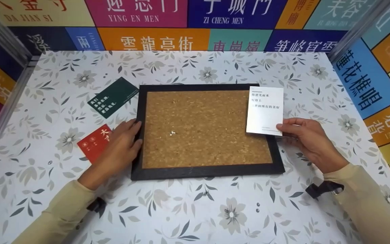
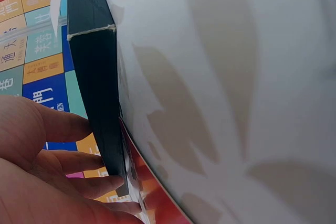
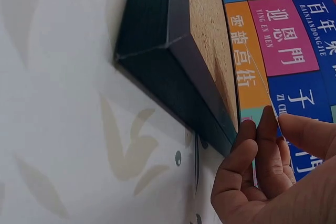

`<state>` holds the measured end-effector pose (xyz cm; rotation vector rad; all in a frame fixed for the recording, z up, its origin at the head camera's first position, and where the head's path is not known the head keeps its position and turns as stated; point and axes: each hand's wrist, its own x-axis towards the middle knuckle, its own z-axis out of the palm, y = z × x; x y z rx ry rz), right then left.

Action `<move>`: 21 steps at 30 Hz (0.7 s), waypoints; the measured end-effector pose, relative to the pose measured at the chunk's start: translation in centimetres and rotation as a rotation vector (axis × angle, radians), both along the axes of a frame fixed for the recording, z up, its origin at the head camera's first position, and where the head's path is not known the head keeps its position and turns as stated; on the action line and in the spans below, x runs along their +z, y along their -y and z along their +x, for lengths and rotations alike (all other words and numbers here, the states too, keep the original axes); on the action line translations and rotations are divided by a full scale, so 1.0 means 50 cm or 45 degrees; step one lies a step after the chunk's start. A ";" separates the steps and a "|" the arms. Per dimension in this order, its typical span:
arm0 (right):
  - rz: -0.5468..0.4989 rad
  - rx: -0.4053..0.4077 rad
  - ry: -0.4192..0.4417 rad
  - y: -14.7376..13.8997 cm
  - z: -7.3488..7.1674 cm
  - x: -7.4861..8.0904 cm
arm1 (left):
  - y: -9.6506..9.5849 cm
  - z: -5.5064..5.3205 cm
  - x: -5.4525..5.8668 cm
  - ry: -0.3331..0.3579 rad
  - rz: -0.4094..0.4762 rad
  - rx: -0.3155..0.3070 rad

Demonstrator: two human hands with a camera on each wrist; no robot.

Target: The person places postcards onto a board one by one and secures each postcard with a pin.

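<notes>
A white card (image 1: 264,117) with printed Chinese text is pinched at its lower right corner between the thumb and fingers of my right hand (image 1: 308,142). The card overlaps the right side of a black-framed cork board (image 1: 208,173); in the right wrist view it shows nearly edge-on. My left hand (image 1: 120,144) rests against the board's left edge, its extended fingertips touching the frame's side (image 2: 100,108) in the left wrist view. Beside that hand lies a red card (image 1: 91,144), partly hidden by it. A dark green card (image 1: 113,97) lies farther back, near the board's upper left corner.
The board lies flat on a table (image 1: 195,210) with a leaf-and-flower pattern. Colourful panels (image 1: 154,39) with Chinese lettering stand along the back and sides. Small white flecks (image 1: 172,133) mark the cork. Each wrist wears a dark strap device (image 1: 323,189).
</notes>
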<state>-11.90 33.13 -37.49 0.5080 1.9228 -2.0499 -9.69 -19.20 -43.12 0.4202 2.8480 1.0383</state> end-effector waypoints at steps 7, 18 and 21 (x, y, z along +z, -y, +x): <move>0.030 0.039 -0.018 0.019 -0.005 -0.001 | -0.020 0.016 0.052 0.053 -0.048 0.010; 0.029 0.031 -0.040 0.041 -0.009 -0.004 | -0.013 0.010 0.029 0.023 -0.009 0.009; 0.032 0.038 -0.035 0.047 -0.011 -0.004 | -0.012 0.010 0.032 0.053 -0.020 0.014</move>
